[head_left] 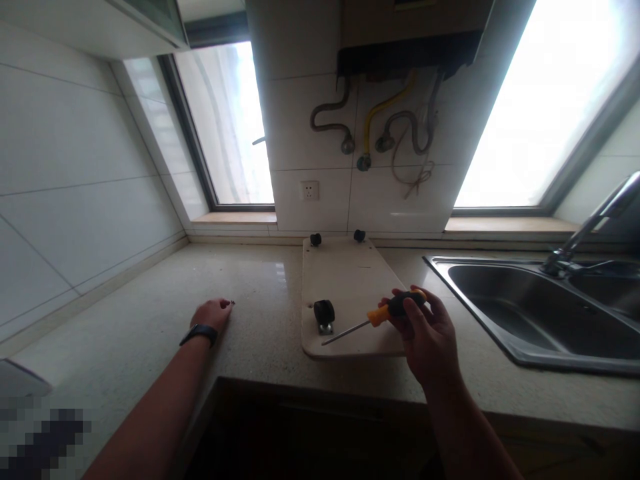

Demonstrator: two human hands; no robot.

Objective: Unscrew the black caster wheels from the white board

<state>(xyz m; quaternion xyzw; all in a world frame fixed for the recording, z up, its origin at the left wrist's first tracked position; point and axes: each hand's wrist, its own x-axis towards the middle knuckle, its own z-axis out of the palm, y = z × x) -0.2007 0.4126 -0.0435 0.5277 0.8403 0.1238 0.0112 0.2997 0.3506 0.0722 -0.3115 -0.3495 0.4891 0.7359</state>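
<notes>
My right hand (433, 330) grips a screwdriver (406, 303) with a yellow and black handle. Its metal shaft slants down to the left, with the tip close to the mounting plate of a black caster wheel (325, 312). That caster sits at the near left corner of a pale board (345, 277) lying on the counter. Two more casters stand at the far corners, the left one (315, 239) and the right one (359, 235). The near right corner is partly behind my hand. Left of the board, my left hand (213, 313) rests on the counter, fingertips pinched at tiny dark bits too small to name.
A steel sink (500, 313) with a faucet (580, 233) is set into the counter (265, 320) on the right. On the back wall are a socket (309, 191) and hoses (370, 120) under a heater. A white object (23, 379) lies at the left edge.
</notes>
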